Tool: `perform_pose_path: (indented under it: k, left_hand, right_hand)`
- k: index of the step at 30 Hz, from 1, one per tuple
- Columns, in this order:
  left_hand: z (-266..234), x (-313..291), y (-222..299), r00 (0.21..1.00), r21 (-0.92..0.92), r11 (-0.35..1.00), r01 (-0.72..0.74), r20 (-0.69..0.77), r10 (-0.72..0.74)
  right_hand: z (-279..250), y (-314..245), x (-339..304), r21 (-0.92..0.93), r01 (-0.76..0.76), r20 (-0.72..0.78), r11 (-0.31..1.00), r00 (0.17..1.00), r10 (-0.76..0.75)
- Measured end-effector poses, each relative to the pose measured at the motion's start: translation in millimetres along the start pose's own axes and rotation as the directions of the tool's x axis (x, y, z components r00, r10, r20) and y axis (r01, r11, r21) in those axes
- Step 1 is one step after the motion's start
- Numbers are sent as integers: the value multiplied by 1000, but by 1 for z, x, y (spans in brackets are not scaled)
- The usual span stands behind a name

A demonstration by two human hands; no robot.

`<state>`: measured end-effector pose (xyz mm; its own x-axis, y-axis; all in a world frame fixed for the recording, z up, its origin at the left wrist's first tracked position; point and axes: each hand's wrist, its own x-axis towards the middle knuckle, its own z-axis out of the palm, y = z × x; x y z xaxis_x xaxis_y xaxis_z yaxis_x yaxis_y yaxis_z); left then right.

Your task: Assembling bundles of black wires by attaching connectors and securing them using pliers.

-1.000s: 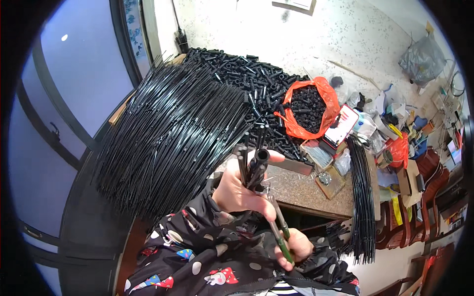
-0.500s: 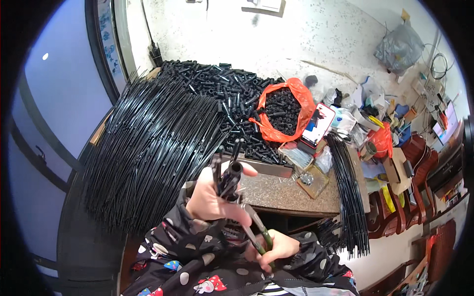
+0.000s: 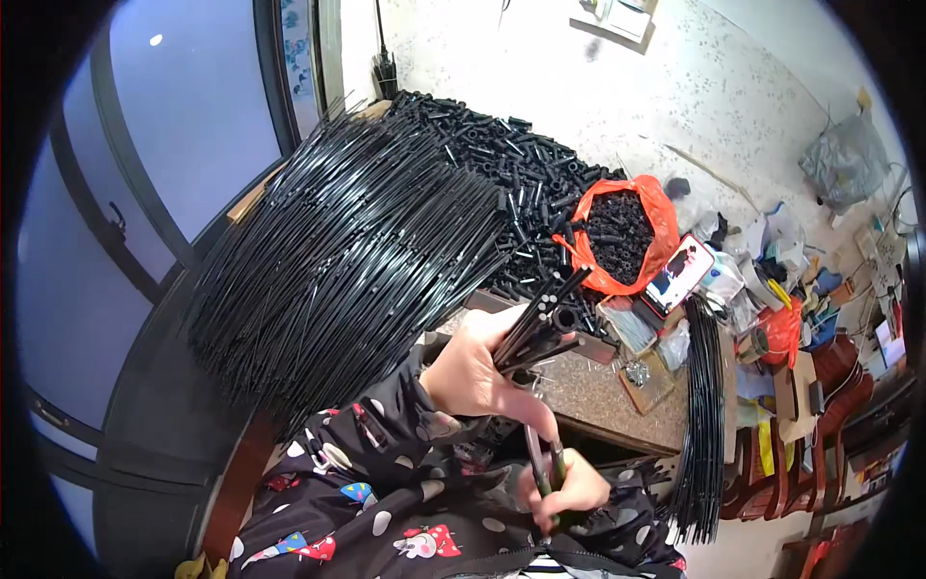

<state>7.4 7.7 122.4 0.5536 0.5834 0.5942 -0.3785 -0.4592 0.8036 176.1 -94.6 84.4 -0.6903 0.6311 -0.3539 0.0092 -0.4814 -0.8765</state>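
My left hand (image 3: 470, 372) is closed around several thin black rods (image 3: 529, 333), whose ends point up and away from me. Among them is a short black tube (image 3: 564, 318) with its open end facing up. Lower and to the right, my right hand (image 3: 576, 485) grips the handles of pliers (image 3: 536, 458). The pliers' metal head reaches up toward my left thumb, close under the rods. Whether the jaws bite on anything is hard to see, as my left hand partly covers them.
A large heap of black rods (image 3: 328, 251) covers the left side. Behind it lies a pile of black tubes (image 3: 526, 207), with a red plastic bag (image 3: 661, 207) of small black parts beside it. A phone (image 3: 680, 275) leans there. More rods (image 3: 704, 425) hang over the table's right edge.
The view has shifted, so the scene sits farther right. My left hand has tilted the rods, and their ends now fan toward the upper right. The pliers stay in my right hand.
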Motion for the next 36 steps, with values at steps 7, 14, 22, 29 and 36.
perform_pose_path:
  k: [7, 14, 22, 29, 36]
  left_hand:
    - [-4, -8, 10, 970, 18, 993, 113, -218, -106]
    - [-4, -8, 10, 989, 30, 998, 60, -136, -56]
    - [-3, -7, 12, 982, 146, 977, 153, -136, -134]
    - [14, -8, 16, 937, -121, 974, 193, -273, -220]
    - [18, -19, -2, 926, 103, 987, 121, -371, -75]
  right_hand:
    - [-3, -20, -1, -968, -252, -98, 6, 357, -929]
    - [14, 0, 2, -26, 172, -126, 985, 977, -174]
    - [25, -1, 3, -12, 189, -111, 982, 976, -190]
    - [30, 9, 20, -392, 237, -362, 889, 849, -386]
    - [36, 9, 17, -643, 136, -517, 753, 648, -559]
